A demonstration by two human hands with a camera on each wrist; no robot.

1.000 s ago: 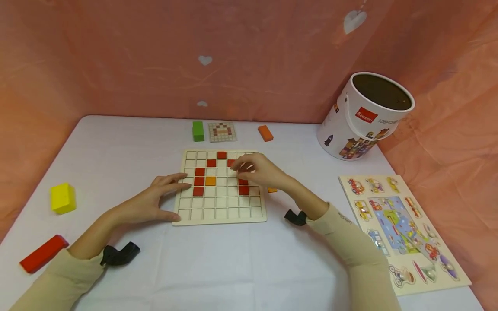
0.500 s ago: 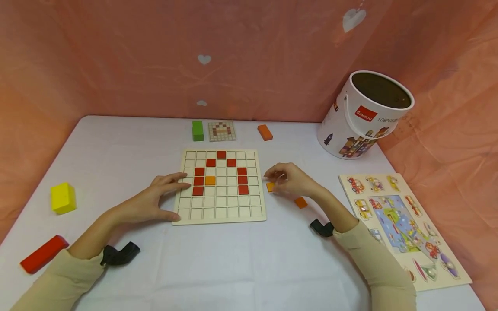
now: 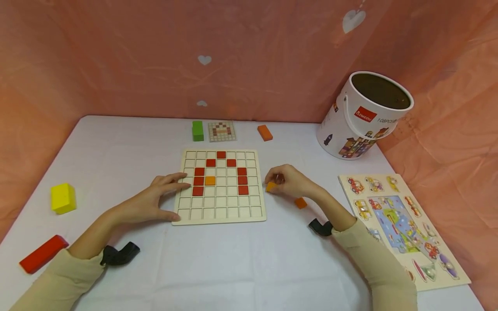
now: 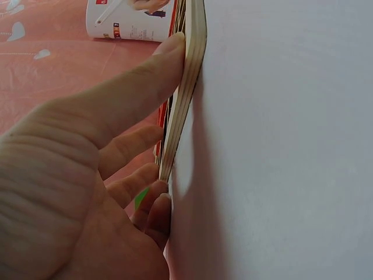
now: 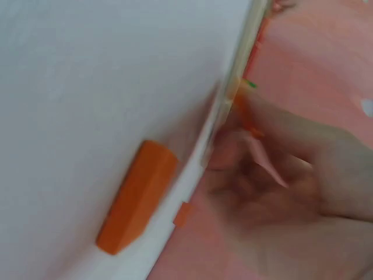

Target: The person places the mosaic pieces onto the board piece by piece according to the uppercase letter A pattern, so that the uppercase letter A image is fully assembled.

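Observation:
A wooden grid board (image 3: 221, 211) lies on the table, with several red tiles (image 3: 221, 154) in an arch and one orange tile (image 3: 210, 180) set in its squares. My left hand (image 3: 155, 198) rests along the board's left edge, fingers spread. The left wrist view shows its thumb (image 4: 169, 52) on the rim and the other fingers at the same edge. Just off the board's right side, my right hand (image 3: 292, 180) pinches a small orange tile (image 3: 271, 186) between thumb and fingertips. Under that wrist lies an orange block (image 3: 301, 203), seen larger in the right wrist view.
Behind the board are a green block (image 3: 198, 131), a pattern card (image 3: 222, 131) and another orange block (image 3: 265, 132). A white bucket (image 3: 334, 134) stands back right, above a picture puzzle (image 3: 404, 224). Yellow (image 3: 63, 198) and red (image 3: 44, 254) blocks lie at left.
My right hand has moved from over the board to the right, beside its edge, and has taken hold of the small orange tile there, lifting it slightly. My left hand has stayed put.

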